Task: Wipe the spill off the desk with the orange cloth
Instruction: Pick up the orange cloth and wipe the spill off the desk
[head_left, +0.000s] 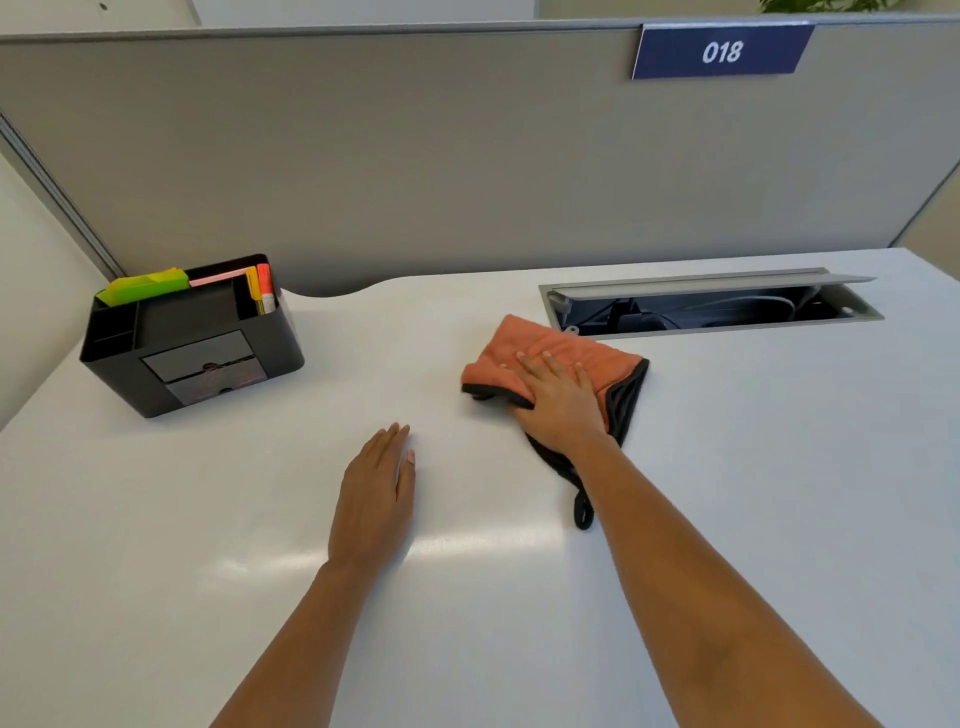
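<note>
- Already the wipe is underway: the right hand (558, 400) presses the cloth (545, 358) flat, fingers (524, 364) spread, not clamped.
- Cloth lies on the surface (727, 467), just in front of the cable tray (711, 304) (its black loop trails toward the person).
- Left hand (376, 499) rests flat, fingers together, holding nothing.
- No spill shows; possibly it sits under the cloth, so what remains is unclear.

Grey partition (415, 156) runs across the back, a blue sign (722, 51) reading 018 clipped on its top edge. White desk (208, 519) below, soft glare on it (overhead light, by the look). Open cable tray (711, 306) at the rear right, black organiser (192, 338) rear left, green leaves (831, 5) beyond.
</note>
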